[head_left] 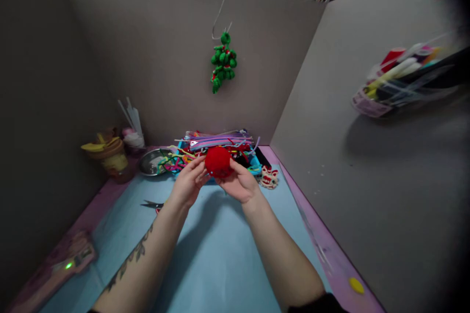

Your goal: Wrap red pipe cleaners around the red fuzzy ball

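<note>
A round, fuzzy red ball [218, 162] is held up above the table between both hands. My left hand [190, 181] closes on its left side, fingers bent against it. From the right and below, my right hand [240, 179] grips it, with the thumb near its edge. Just behind the ball stands a blue basket [256, 166] full of colourful pipe cleaners [220, 142]. Scissors [152, 204] lie on the blue mat [223, 254], partly hidden by my left forearm.
At left are a metal bowl [149, 164], a brown pot [115, 156] and a pink device with a green light [68, 265]. Green ornaments [223, 61] hang on the back panel. A filled pouch [374, 102] hangs right. A beige and red piece [269, 178] lies by the basket.
</note>
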A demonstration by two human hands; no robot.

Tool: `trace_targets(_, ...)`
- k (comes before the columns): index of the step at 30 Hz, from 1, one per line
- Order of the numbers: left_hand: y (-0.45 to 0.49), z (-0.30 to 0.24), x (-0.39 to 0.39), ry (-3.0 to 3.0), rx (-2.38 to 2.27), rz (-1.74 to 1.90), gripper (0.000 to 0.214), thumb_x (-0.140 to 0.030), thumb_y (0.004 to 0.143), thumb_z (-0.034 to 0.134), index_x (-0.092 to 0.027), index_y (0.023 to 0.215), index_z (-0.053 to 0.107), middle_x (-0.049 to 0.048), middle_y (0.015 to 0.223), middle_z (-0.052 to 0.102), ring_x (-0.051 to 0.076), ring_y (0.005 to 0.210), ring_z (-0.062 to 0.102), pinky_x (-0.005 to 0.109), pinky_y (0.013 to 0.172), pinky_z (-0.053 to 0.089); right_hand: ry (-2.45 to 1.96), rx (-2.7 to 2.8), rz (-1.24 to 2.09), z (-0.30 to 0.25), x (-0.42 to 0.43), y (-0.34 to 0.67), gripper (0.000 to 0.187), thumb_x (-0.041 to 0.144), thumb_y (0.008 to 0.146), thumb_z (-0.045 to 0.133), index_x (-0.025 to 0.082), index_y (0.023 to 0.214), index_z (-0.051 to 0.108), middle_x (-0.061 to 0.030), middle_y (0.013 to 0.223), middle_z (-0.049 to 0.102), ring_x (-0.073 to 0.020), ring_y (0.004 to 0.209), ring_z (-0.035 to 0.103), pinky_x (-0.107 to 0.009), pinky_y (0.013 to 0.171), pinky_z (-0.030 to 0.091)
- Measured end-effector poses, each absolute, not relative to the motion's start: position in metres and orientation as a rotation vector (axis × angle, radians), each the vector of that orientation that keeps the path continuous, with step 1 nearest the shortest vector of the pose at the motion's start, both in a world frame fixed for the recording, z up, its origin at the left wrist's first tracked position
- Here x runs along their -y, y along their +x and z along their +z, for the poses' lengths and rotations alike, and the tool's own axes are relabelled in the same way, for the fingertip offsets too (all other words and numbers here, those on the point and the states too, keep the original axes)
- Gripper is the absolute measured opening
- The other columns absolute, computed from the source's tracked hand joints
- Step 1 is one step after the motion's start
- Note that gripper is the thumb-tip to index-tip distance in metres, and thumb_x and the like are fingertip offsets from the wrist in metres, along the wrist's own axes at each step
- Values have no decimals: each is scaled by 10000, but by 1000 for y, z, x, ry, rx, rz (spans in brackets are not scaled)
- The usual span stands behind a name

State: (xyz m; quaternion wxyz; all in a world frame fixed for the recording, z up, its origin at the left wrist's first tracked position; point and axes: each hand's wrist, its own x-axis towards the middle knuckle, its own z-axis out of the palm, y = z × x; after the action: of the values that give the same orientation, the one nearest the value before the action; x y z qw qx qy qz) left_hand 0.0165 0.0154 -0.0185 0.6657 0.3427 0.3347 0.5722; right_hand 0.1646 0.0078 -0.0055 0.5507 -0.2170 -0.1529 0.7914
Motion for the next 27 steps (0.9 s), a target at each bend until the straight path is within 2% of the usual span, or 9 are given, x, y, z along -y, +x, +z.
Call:
trace_targets(3, 15, -17, -13, 1180, -889, 1466, 516, -398, 766, 693, -209, 1233, 583, 123, 1307, 579, 247, 1144, 575, 383, 941, 466, -557, 357, 1888, -6, -8, 164, 139, 199, 890, 527, 197, 956, 650, -4, 820, 765, -142, 743, 695, -284, 702, 562)
trace_targets(5, 11, -13, -11, 1594, -947, 1480, 605, -398, 745, 711, -214, 1296, 543, 133, 1395, 509, 284, 1286, 460, 436, 1064, 357, -609, 352, 1903, -7, -8, 163, 164, 203, 913, 489, 187, 964, 644, -8, 777, 760, -144, 694, 695, -285, 669, 569)
trace_targets(7, 5, -8, -9, 1960, -953, 1423, 680, -358, 691, 763, -220, 1316, 533, 131, 1434, 471, 297, 1339, 395, 458, 1122, 272, -633, 369, 1924, -7, -6, 163, 192, 204, 930, 453, 176, 979, 636, -12, 759, 755, -141, 665, 691, -266, 608, 563)
trace_targets(10, -4, -1, -9, 2198, -860, 1289, 634, -337, 719, 746, -242, 1313, 545, 124, 1368, 540, 290, 1279, 471, 447, 1089, 332, -606, 440, 1948, -7, -4, 162, 193, 228, 939, 448, 175, 955, 632, -8, 764, 751, -133, 664, 689, -244, 577, 556)
trace_targets(15, -8, 3, -7, 2116, -763, 1282, 542, -386, 727, 739, -249, 1238, 623, 112, 1284, 604, 284, 1207, 527, 394, 1043, 378, -548, 672, 1881, -8, 0, 159, 290, 404, 950, 449, 192, 935, 646, -15, 800, 745, -135, 710, 689, -264, 658, 559)
trace_targets(19, -3, 3, -2, 1747, -724, 1269, 573, -595, 777, 593, -201, 1189, 656, 134, 1184, 656, 276, 1075, 608, 349, 925, 459, -512, 994, 1733, -11, 6, 154, 443, 603, 817, 568, 196, 957, 671, -49, 878, 732, -185, 839, 677, -324, 747, 537)
trace_targets(22, 4, 3, 2, 1503, -795, 1252, 558, -626, 784, 558, -170, 1077, 694, 126, 1040, 701, 240, 897, 655, 313, 782, 503, -561, 1344, 1583, -9, 13, 151, 524, 639, 752, 618, 176, 991, 678, -66, 924, 705, -197, 878, 650, -346, 811, 499)
trace_targets(25, 7, 6, 2, 1414, -861, 1350, 424, -551, 777, 622, -163, 919, 713, 91, 937, 710, 211, 860, 644, 291, 775, 493, -649, 1579, 1392, -2, 19, 149, 392, 528, 785, 640, 180, 961, 684, -52, 933, 677, -185, 879, 622, -336, 826, 476)
trace_targets(27, 6, 8, 2, 1287, -834, 1428, 369, -515, 790, 619, -169, 893, 697, 73, 908, 707, 203, 846, 645, 294, 766, 497, -788, 1587, 1122, 3, 23, 148, 241, 419, 808, 633, 184, 840, 683, -36, 856, 656, -173, 829, 602, -324, 794, 473)
